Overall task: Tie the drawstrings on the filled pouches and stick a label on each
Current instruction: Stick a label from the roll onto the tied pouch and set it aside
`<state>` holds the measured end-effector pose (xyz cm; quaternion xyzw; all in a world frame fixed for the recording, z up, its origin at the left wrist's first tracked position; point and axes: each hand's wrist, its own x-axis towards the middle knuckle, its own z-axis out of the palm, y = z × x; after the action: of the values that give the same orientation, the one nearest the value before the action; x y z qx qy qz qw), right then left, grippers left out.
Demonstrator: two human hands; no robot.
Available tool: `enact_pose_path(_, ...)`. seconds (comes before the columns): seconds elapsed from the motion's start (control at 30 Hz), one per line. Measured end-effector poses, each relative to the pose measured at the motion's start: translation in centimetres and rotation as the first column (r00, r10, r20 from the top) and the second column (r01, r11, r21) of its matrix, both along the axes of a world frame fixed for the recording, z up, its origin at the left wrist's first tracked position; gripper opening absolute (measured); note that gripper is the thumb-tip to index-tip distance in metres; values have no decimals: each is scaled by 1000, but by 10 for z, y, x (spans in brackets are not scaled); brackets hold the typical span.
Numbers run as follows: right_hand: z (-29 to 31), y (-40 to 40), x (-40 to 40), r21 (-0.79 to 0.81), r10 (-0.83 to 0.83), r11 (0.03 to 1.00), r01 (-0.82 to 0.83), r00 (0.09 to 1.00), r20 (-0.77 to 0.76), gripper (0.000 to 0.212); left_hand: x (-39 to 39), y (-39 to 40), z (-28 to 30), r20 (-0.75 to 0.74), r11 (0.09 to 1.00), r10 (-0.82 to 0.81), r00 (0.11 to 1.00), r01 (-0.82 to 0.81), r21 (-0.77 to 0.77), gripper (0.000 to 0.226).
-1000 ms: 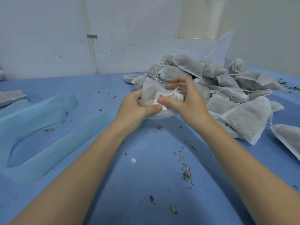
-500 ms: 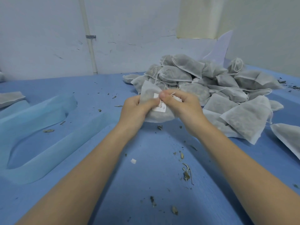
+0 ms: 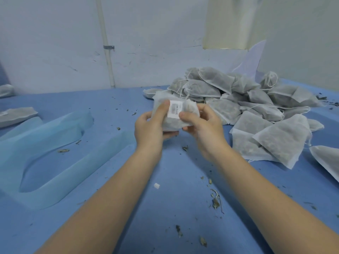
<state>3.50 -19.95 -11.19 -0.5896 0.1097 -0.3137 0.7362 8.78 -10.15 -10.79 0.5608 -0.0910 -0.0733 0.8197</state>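
Dried herb bits lie scattered on the blue table cover. Above it, the left hand and the right hand both grip one filled pouch, with thumbs pressing on its white label. Behind, at the right, lies the pile of filled pouches

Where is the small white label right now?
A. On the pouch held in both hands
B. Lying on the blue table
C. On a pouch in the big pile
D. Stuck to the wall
A: the label sits on the face of the pouch that the left hand and right hand grip above the table.
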Motion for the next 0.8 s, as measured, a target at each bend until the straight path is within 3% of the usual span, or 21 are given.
enact_pose_path(0.07, 15, 9, 9, 114, -121, 987, 112, 990, 67, 15, -3, 1, 4, -61, 992, -70, 996, 64, -106, 31)
enact_pose_path(0.13, 38, 26, 29, 128, -153, 982, 138, 981, 119, 11, -5, -1, 8, -133, 984, -86, 987, 63, -166, 35)
enact_pose_path(0.2, 60, 55, 49, -21, 101, 995, -99, 985, 139, 25, -5, -2, 11, -186, 973, -74, 980, 30, -229, 37)
enact_pose_path(0.27, 74, 83, 62, -288, 343, 891, -351, 936, -80, 57, -1, 1, 13, -205, 943, -99, 974, 26, -331, 40)
enact_pose_path(0.33, 76, 98, 69, -408, 360, 805, -430, 902, -240, 57, 5, 7, 14, -227, 931, -101, 969, 12, -364, 40)
enact_pose_path(0.43, 72, 95, 73, -360, 282, 857, -369, 920, -271, 60, 10, 10, 9, -189, 972, 33, 981, -75, -224, 43)
enact_pose_path(0.53, 65, 85, 68, -331, 277, 873, -358, 923, -266, 40, 5, 5, 6, -108, 991, 99, 989, -108, -77, 35)
enact_pose_path(0.63, 59, 70, 57, -231, 258, 926, -299, 947, -192, 26, 1, 1, 6, -51, 992, 59, 997, -53, 113, 29)
enact_pose_path(0.7, 56, 58, 47, -160, 229, 955, -249, 964, -133, 19, -3, -5, 8, 66, 952, 30, 997, -48, 301, 32)
enact_pose_path(0.8, 49, 34, 29, -158, 133, 977, -141, 989, -57, 17, -16, -24, 9, 238, 885, -90, 967, -32, 464, 35)
